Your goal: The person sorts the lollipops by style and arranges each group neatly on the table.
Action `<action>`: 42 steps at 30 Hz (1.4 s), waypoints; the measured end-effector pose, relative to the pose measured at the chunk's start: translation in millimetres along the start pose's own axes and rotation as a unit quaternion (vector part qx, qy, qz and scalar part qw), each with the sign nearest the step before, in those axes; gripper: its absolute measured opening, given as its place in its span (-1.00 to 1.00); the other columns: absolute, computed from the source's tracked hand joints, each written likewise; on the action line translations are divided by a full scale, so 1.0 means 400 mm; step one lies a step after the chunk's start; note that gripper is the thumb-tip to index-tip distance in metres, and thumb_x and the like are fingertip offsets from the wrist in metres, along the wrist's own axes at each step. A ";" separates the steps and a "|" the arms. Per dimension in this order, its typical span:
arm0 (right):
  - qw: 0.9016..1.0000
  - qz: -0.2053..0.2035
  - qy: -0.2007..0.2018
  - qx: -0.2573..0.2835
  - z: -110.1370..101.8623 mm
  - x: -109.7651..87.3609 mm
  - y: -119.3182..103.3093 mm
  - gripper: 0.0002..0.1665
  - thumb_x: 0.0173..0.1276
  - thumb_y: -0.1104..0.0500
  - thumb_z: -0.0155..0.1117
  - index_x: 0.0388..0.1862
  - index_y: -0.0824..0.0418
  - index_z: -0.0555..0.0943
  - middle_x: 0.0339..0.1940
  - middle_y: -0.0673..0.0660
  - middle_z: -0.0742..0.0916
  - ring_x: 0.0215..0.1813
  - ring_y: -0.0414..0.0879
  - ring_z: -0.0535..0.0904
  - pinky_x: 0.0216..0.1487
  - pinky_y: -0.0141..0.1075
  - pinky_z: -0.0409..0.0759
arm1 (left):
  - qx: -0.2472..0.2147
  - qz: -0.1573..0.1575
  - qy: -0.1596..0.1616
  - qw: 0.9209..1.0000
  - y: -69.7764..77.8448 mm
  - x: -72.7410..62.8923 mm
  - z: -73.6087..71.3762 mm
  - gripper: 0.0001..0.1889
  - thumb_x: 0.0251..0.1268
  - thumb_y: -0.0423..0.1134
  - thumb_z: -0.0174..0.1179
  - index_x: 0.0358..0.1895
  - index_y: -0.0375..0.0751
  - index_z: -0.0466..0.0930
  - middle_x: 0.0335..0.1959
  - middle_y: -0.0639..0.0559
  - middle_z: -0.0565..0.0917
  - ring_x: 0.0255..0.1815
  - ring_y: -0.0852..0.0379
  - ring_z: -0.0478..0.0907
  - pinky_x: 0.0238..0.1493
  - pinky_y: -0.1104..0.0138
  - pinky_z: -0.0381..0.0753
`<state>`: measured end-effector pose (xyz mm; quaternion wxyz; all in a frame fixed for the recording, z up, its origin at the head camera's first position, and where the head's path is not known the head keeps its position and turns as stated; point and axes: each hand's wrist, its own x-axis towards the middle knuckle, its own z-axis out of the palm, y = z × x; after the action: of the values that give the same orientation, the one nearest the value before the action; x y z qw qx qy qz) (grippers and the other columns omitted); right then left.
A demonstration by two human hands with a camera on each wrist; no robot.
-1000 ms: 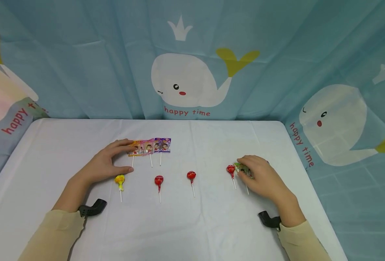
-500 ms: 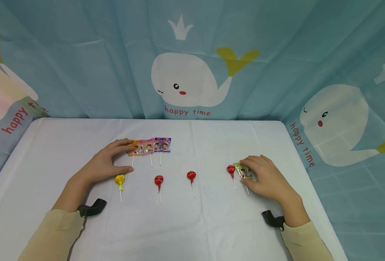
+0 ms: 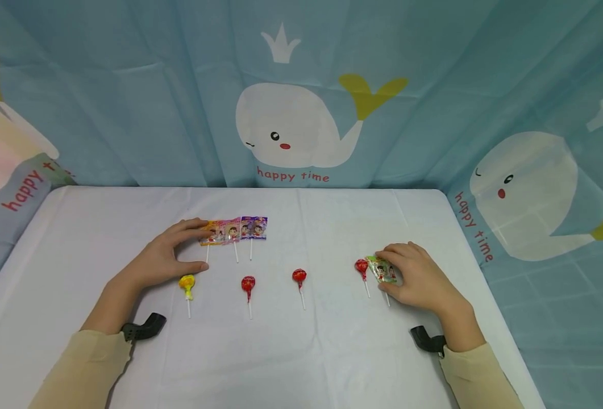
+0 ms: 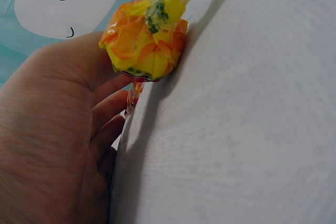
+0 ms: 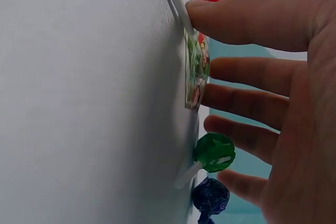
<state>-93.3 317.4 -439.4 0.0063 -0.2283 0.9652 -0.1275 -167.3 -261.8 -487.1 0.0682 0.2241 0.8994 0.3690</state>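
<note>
Tablecloth (image 3: 301,352), white, whale-print curtain (image 3: 178,125) behind, hands (image 3: 418,279) seemingly touching lollipops (image 3: 381,269)

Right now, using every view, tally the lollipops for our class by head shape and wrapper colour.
Round red lollipops: 3
Round yellow lollipop: 1
Round green lollipop: 1
Round blue lollipop: 1
Flat orange lollipop: 1
Flat pink lollipop: 1
Flat purple lollipop: 1
Flat green lollipop: 1
Total visible: 10

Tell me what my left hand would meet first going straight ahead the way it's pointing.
Your left hand would likely meet the orange-wrapped lollipop first; the two overlap in the head view, though actual contact is unclear. The pink-wrapped lollipop lies just beyond.
</note>
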 end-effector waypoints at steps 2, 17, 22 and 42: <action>1.000 0.000 -0.004 -0.002 0.000 0.003 0.000 -0.26 0.21 0.04 0.69 0.36 0.23 0.71 0.30 0.21 0.72 0.41 0.20 0.58 0.63 0.31 0.20 | 0.002 -0.003 -0.002 1.000 0.001 0.000 0.000 -0.25 0.18 0.00 0.68 0.45 -0.03 0.65 0.66 -0.04 0.36 0.71 -0.30 0.14 0.52 -0.48 0.21; 1.000 0.001 -0.002 0.006 0.003 0.006 0.004 -0.35 0.24 0.09 0.65 0.30 0.24 0.74 0.27 0.21 0.73 0.38 0.20 0.59 0.63 0.32 0.19 | -0.005 0.002 0.002 1.000 0.003 0.001 0.000 -0.25 0.17 0.00 0.69 0.45 -0.02 0.65 0.66 -0.06 0.36 0.72 -0.31 0.13 0.51 -0.48 0.20; 1.000 0.002 0.001 0.004 0.005 0.011 0.006 -0.37 0.24 0.10 0.65 0.29 0.24 0.75 0.26 0.21 0.74 0.37 0.19 0.60 0.63 0.31 0.19 | -0.012 0.006 0.006 1.000 0.001 0.000 0.000 -0.26 0.17 -0.03 0.70 0.44 -0.03 0.66 0.66 -0.06 0.37 0.71 -0.31 0.13 0.51 -0.49 0.20; 1.000 -0.003 0.011 0.004 0.010 0.014 0.011 -0.38 0.22 0.09 0.65 0.26 0.23 0.76 0.24 0.21 0.76 0.37 0.19 0.61 0.64 0.30 0.19 | -0.010 0.012 0.004 1.000 -0.006 -0.001 0.000 -0.27 0.18 -0.05 0.69 0.44 -0.03 0.65 0.66 -0.05 0.37 0.70 -0.29 0.16 0.50 -0.48 0.22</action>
<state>-100.0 317.9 -444.0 -0.0036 -0.2301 0.9639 -0.1342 -167.7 -263.4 -488.8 0.0627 0.2331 0.8930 0.3800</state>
